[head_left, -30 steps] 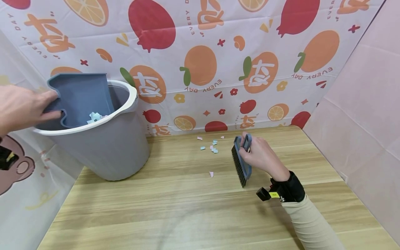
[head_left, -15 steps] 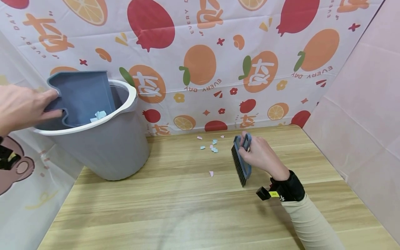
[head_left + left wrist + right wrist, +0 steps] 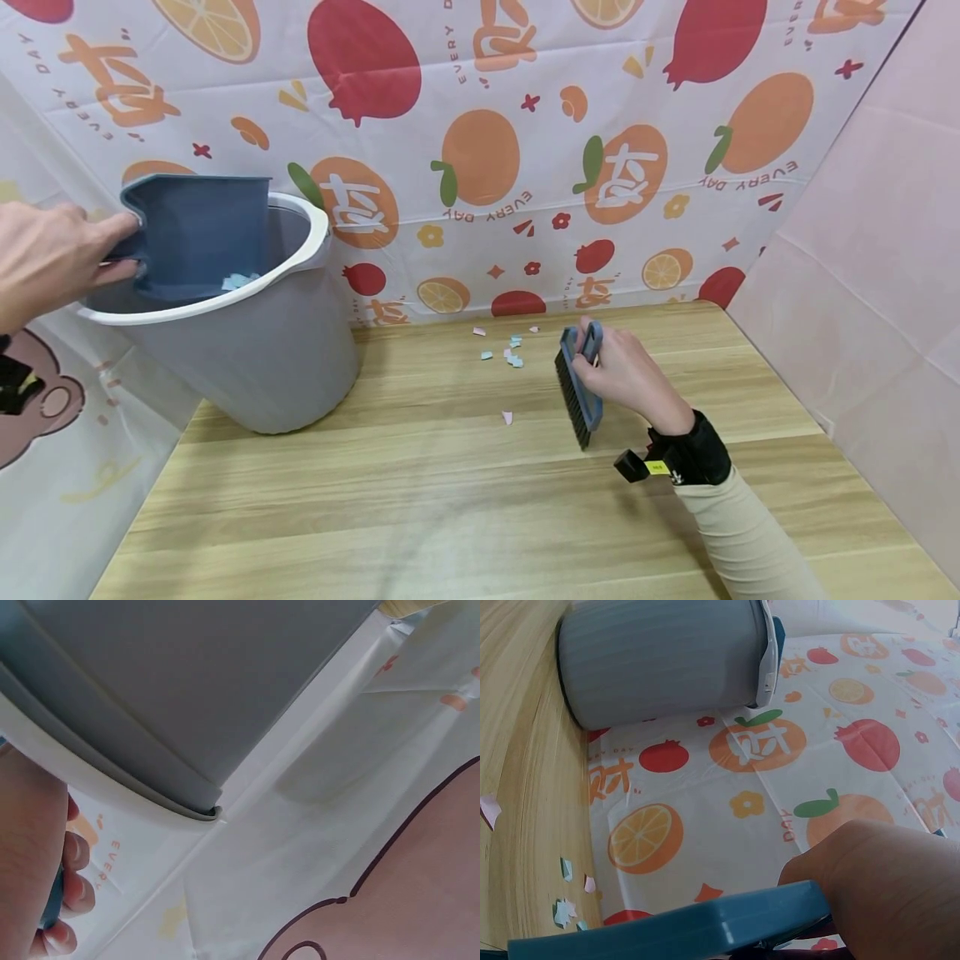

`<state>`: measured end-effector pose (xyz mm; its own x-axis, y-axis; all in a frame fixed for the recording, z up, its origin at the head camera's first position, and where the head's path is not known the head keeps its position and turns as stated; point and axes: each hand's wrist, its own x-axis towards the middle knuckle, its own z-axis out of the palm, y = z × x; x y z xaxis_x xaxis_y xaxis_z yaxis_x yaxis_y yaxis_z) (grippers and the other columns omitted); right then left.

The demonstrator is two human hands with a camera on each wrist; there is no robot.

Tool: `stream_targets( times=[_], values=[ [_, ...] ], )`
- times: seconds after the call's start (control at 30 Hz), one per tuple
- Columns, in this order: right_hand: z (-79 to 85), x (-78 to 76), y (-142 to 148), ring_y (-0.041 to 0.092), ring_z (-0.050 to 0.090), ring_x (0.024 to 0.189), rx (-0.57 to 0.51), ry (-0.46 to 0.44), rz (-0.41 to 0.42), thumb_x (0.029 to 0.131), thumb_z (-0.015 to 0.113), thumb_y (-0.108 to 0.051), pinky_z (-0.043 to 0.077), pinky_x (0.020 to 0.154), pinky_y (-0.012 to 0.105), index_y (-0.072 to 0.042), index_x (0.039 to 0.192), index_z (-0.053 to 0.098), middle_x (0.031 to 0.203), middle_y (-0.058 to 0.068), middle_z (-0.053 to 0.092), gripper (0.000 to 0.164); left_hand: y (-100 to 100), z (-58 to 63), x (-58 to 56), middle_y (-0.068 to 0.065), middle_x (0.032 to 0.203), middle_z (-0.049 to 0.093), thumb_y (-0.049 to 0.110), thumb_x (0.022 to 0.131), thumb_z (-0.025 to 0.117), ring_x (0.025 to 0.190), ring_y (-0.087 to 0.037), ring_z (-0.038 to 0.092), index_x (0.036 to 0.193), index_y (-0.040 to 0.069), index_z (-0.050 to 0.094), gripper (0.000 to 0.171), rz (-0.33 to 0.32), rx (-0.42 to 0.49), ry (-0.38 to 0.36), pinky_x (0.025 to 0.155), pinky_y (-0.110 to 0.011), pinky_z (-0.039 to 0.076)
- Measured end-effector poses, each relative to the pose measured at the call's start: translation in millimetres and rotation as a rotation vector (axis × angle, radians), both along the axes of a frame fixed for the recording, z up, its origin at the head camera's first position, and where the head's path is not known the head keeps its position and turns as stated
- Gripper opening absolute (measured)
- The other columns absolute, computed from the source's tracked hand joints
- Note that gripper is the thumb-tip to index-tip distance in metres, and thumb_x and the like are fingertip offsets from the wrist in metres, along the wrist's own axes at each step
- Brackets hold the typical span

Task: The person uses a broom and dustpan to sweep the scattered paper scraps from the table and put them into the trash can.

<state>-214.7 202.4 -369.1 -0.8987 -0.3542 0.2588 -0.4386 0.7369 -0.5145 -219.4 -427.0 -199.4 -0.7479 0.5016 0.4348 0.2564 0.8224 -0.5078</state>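
while the left hand (image 3: 56,257) pinches one dustpan (image 3: 206,229), tilted in the mouth of one bin (image 3: 255,367), the right hand (image 3: 628,371) grips one brush (image 3: 590,400) near at least eight scraps (image 3: 514,362) on one table (image 3: 375,500).

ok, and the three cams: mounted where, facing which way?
Head: worn on the head, facing forward and down over the table, bin, dustpan and brush; left hand, right hand and right sleeve show.
Left wrist: on that wrist, facing the side of the bin; left hand at the left edge.
Right wrist: on that wrist, facing past the brush toward the bin and patterned backdrop; right hand at lower right.
Shared: head and right wrist both show brush and paper scraps.
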Motion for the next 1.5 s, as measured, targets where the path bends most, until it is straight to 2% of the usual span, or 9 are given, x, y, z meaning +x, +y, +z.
stream_targets(
  times=[0.1,0.27,0.33,0.47,0.67,0.9,1.07,1.27,1.5],
  values=[
    [0.1,0.6,0.0,0.009,0.029,0.056,0.001,-0.001,-0.003,0.100,0.061,-0.001,0.022,0.061,0.027,-0.010,0.097,0.055,0.067,-0.004,0.036,0.011,-1.9,-3.0,-0.7,-0.016,0.057,0.036,0.079,0.099,-0.022,0.044,-0.031,0.040,0.103,0.000,0.044,0.103,-0.008,-0.003,0.047,0.045,-0.044,0.030],
    [-0.5,0.7,0.3,0.009,0.030,0.057,0.001,0.002,-0.002,0.100,0.062,-0.001,0.022,0.061,0.027,-0.010,0.097,0.055,0.067,-0.004,0.036,0.011,-3.3,-6.1,0.2,-0.025,0.058,0.036,0.072,0.105,-0.016,0.042,-0.038,0.039,0.103,-0.003,0.042,0.095,-0.067,-0.001,0.132,0.043,-0.047,0.030],
    [-0.8,0.6,0.4,0.009,0.030,0.057,-0.001,0.003,-0.003,0.100,0.062,-0.001,0.022,0.061,0.027,-0.010,0.097,0.055,0.066,-0.004,0.036,0.011,-2.4,-6.4,-0.4,-0.025,0.057,0.036,0.069,0.108,-0.013,0.040,-0.039,0.038,0.101,-0.003,0.041,0.090,-0.106,-0.010,0.162,0.042,-0.047,0.029],
    [-1.1,0.3,0.4,0.010,0.030,0.056,0.001,0.008,-0.001,0.099,0.062,-0.001,0.022,0.061,0.027,-0.009,0.097,0.055,0.066,-0.005,0.036,0.011,1.1,-6.4,0.0,-0.024,0.056,0.035,0.066,0.110,-0.012,0.039,-0.039,0.037,0.099,-0.003,0.040,0.086,-0.115,-0.036,0.187,0.042,-0.046,0.029],
    [-0.8,0.0,0.2,0.009,0.029,0.055,0.002,0.008,0.002,0.099,0.062,-0.001,0.022,0.060,0.026,-0.009,0.097,0.055,0.065,-0.006,0.035,0.011,2.7,-6.3,2.2,-0.024,0.056,0.036,0.068,0.107,-0.013,0.039,-0.038,0.038,0.100,-0.002,0.040,0.088,-0.073,-0.021,0.166,0.042,-0.048,0.031],
    [0.0,-0.3,-0.5,0.008,0.029,0.055,0.000,0.012,0.015,0.099,0.062,-0.001,0.022,0.059,0.025,-0.009,0.096,0.055,0.065,-0.006,0.035,0.011,1.0,-6.3,2.8,-0.023,0.058,0.039,0.072,0.101,-0.019,0.043,-0.035,0.041,0.105,-0.001,0.044,0.097,0.017,-0.022,0.108,0.044,-0.046,0.034],
    [-0.6,-0.3,-0.5,0.008,0.028,0.055,0.004,0.013,0.021,0.099,0.062,0.000,0.022,0.059,0.025,-0.009,0.097,0.055,0.065,-0.007,0.034,0.012,0.9,-6.4,5.5,-0.022,0.058,0.038,0.071,0.099,-0.018,0.043,-0.037,0.043,0.104,-0.002,0.043,0.095,0.036,-0.010,0.084,0.044,-0.048,0.035],
    [-1.2,0.0,-0.6,0.009,0.029,0.056,0.010,0.012,0.026,0.099,0.063,0.000,0.023,0.059,0.025,-0.009,0.098,0.055,0.066,-0.006,0.036,0.012,-2.4,-9.6,6.7,-0.021,0.058,0.037,0.075,0.101,-0.019,0.043,-0.036,0.041,0.104,-0.004,0.044,0.101,0.013,0.013,0.102,0.043,-0.046,0.032],
    [-1.4,0.7,0.3,0.008,0.028,0.054,0.011,0.011,0.023,0.099,0.063,0.000,0.022,0.059,0.025,-0.009,0.098,0.055,0.065,-0.007,0.034,0.011,-1.2,-8.1,7.3,-0.017,0.052,0.041,0.087,0.091,-0.022,0.042,-0.033,0.046,0.107,-0.006,0.045,0.116,0.084,0.084,0.051,0.047,-0.042,0.029]
  ],
)
